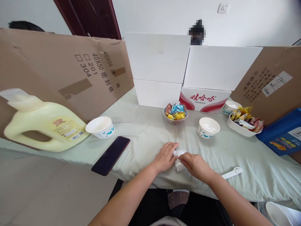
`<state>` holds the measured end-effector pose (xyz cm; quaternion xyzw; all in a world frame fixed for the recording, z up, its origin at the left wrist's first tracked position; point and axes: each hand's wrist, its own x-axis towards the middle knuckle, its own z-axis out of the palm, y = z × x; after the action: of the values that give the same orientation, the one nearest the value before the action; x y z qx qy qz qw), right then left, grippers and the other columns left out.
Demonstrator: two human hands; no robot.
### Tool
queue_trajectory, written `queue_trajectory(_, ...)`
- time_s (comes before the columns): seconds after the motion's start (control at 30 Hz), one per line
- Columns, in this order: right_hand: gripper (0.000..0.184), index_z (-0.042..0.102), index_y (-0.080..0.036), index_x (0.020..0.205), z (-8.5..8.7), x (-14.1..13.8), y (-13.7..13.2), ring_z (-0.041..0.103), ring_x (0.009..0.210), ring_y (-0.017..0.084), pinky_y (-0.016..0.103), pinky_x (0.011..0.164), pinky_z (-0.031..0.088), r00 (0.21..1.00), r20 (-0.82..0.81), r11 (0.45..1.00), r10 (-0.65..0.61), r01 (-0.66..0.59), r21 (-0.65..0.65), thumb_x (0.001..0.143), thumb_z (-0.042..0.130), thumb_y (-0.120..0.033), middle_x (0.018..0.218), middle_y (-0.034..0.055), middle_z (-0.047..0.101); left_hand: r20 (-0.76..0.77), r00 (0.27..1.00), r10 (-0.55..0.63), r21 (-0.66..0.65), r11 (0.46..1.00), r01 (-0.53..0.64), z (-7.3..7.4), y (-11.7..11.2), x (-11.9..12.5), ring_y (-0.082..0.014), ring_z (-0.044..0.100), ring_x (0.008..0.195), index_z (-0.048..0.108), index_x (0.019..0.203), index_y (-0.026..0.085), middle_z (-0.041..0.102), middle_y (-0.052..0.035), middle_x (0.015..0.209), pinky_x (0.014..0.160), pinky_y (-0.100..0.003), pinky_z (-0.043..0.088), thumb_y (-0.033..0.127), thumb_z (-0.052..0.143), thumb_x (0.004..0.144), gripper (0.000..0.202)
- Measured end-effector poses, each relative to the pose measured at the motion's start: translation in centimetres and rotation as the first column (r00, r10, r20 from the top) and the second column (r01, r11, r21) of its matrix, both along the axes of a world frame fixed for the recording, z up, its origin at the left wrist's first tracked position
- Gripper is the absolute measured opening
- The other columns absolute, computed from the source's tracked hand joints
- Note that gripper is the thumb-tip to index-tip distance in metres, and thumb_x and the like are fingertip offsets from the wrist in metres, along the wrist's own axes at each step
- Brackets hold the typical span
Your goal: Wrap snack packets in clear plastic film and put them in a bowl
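In the head view a small, crumpled white packet (180, 166) lies flat on the cloth near the table's front edge. My right hand (195, 164) pinches its upper part between thumb and fingers. Stretched along the cloth at the packet's left side is my left hand (166, 156), fingers extended and the thumb side against the packet. Both hands partly cover the packet, and I cannot tell what is inside it. Beyond the hands sits a clear bowl (176, 120) of wrapped snacks. A white paper bowl (208, 128) stands to the right of it.
Left are a black phone (111, 155), another paper bowl (100, 127) and a yellow jug (47, 125). Right are a white snack dish (243, 128), a blue container (282, 135) and a white plastic handle (232, 173). White boxes (157, 59) and brown cardboard (70, 69) wall the table.
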<state>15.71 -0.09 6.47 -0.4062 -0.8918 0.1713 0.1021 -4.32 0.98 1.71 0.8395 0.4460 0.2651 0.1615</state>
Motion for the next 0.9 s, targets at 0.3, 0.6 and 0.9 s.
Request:
queue_trajectory(0.3, 0.022, 0.059, -0.021, 0.104, -1.2, -1.5, 2.3, 0.065, 0.084, 0.015, 0.024, 0.070, 0.040, 0.977, 0.129, 0.985, -0.171, 0.172, 0.005, 0.097, 0.039, -0.024, 0.098, 0.0035, 0.069, 0.061, 0.998, 0.014, -0.001, 1.000, -0.014, 0.2, 0.0, 0.1, -0.0238, 0.046, 0.121, 0.041, 0.134, 0.020, 0.058, -0.0081, 0.123, 0.105, -0.047, 0.039, 0.006, 0.044, 0.084, 0.053)
queue_trajectory(0.6, 0.025, 0.055, -0.019, 0.108, -1.9, -3.2, 3.2, 0.067, 0.080, 0.017, 0.026, 0.063, 0.038, 0.934, 0.223, 0.960, -0.279, 0.280, 0.026, 0.098, 0.032, -0.024, 0.098, 0.0076, 0.070, 0.040, 0.999, 0.016, 0.010, 1.000, -0.016, -0.4, 0.2, 0.1, -0.0258, 0.043, 0.125, 0.037, 0.139, 0.020, 0.055, -0.0102, 0.131, 0.105, -0.052, 0.038, 0.002, 0.040, 0.078, 0.063)
queue_trajectory(0.9, 0.014, 0.051, -0.018, 0.102, -1.4, -4.2, 3.6, 0.068, 0.080, 0.020, 0.026, 0.060, 0.038, 0.908, 0.291, 0.950, -0.301, 0.313, 0.008, 0.092, 0.042, -0.016, 0.092, 0.0080, 0.070, 0.100, 0.994, -0.052, 0.231, 0.972, 0.028, 1.0, -0.9, 0.5, -0.0255, 0.052, 0.111, 0.060, 0.104, 0.019, 0.062, -0.0107, 0.111, 0.098, -0.046, 0.042, 0.025, 0.044, 0.092, 0.021)
